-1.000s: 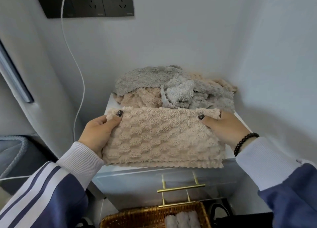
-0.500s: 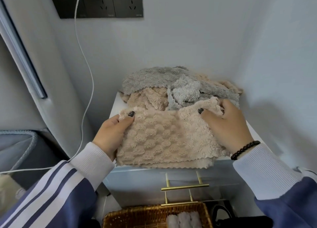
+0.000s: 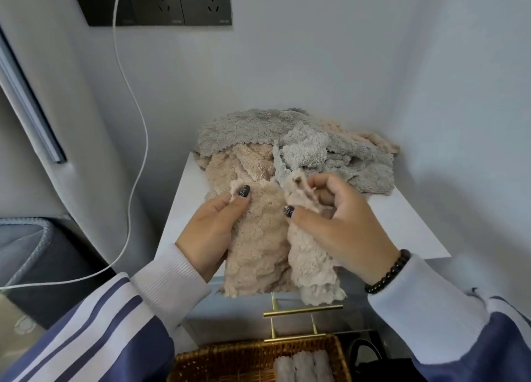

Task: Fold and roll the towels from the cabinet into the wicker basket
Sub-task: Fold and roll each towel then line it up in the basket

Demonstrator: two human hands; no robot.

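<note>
Left hand (image 3: 211,232) pinches the top left corner of the beige towel (image 3: 258,238); right hand (image 3: 342,226) pinches its top right edge, folding inward. Towel hangs over the white cabinet surface (image 3: 402,226), above the wicker basket (image 3: 230,361). Judged light, limp and plush: corners give the surest grip.

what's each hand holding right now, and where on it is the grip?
Both hold the same beige towel. Left hand pinches its top left corner under the thumb; right hand pinches the other top corner, brought in toward the left. Grip is on the upper edge.
</note>
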